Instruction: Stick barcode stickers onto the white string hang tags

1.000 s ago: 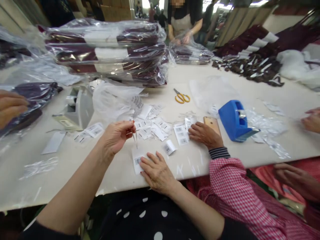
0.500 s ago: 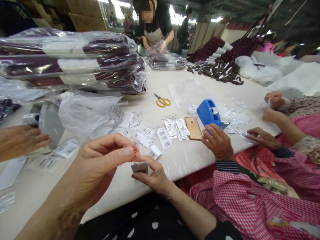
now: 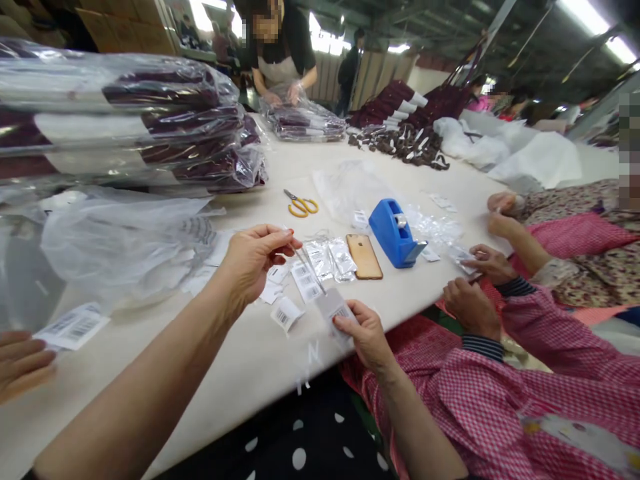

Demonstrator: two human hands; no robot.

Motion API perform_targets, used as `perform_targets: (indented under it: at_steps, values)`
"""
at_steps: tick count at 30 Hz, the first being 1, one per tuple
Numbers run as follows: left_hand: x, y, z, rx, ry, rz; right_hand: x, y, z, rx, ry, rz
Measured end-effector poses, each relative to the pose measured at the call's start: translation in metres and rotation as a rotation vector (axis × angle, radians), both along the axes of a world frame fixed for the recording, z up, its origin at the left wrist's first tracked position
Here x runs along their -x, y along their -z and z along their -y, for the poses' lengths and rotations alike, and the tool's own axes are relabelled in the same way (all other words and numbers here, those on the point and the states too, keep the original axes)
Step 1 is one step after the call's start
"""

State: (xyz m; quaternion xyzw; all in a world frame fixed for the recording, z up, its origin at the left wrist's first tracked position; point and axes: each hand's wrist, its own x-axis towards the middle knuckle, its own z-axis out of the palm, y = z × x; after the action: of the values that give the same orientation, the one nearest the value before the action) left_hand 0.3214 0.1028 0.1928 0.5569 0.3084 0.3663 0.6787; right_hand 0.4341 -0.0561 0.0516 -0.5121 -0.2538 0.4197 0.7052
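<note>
My left hand (image 3: 255, 263) is raised over the table and pinches the top end of a thin clear plastic string (image 3: 307, 265). The string runs down to a small white barcode tag (image 3: 333, 308), which my right hand (image 3: 364, 333) grips by its lower edge at the table's near edge. More barcode tags (image 3: 287, 312) lie loose on the white table (image 3: 240, 353) just beyond my hands, some in small clear bags (image 3: 327, 257).
A gold phone (image 3: 365, 256), a blue tape dispenser (image 3: 393, 233) and yellow scissors (image 3: 301, 205) lie mid-table. Stacks of bagged dark red garments (image 3: 150, 127) stand at the left. A person in a pink checked sleeve (image 3: 500, 373) works at my right; another person's hand (image 3: 20, 363) rests at the left.
My left hand has drawn up and away, and the string now stretches from it to the tag. My right hand has shifted right with the tag. The view has panned right.
</note>
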Motion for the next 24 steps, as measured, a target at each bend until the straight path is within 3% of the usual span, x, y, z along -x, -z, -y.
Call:
perform_targets:
  at_steps: [5, 7, 9, 10, 12, 14, 15, 17, 19, 21, 24]
  values:
    - [-0.029, 0.007, 0.0, -0.152, 0.116, -0.146, -0.085, -0.006, -0.003, -0.013, 0.412, 0.217]
    - [-0.023, 0.012, -0.004, -0.211, 0.083, -0.155, -0.12, -0.004, -0.003, 0.144, 0.492, 0.409]
    - [-0.005, 0.023, -0.015, -0.286, -0.007, -0.205, -0.142, 0.001, -0.003, 0.438, 0.528, 0.744]
    - [0.009, 0.031, -0.022, -0.343, -0.078, -0.267, -0.145, 0.004, -0.004, 0.572, 0.576, 0.933]
    - [0.042, 0.05, -0.036, -0.474, -0.223, -0.448, -0.136, 0.009, -0.007, 0.67, 0.728, 1.238]
    - [0.076, 0.073, -0.045, -0.585, -0.317, -0.644, -0.109, 0.011, -0.013, 0.528, 0.816, 1.391]
    - [0.091, 0.084, -0.046, -0.624, -0.337, -0.723, -0.09, 0.011, -0.019, 0.399, 0.78, 1.416]
    - [0.112, 0.104, -0.042, -0.702, -0.353, -0.829, -0.051, 0.009, -0.036, 0.143, 0.567, 1.418]
    - [0.122, 0.121, -0.035, -0.832, -0.363, -0.879, -0.016, 0.004, -0.058, 0.024, 0.356, 1.407]
    - [0.121, 0.133, -0.027, -1.005, -0.356, -0.887, 0.009, -0.004, -0.083, 0.034, 0.209, 1.439]
    - [0.114, 0.145, -0.02, -1.202, -0.32, -0.877, 0.026, -0.017, -0.119, 0.179, 0.049, 1.596]
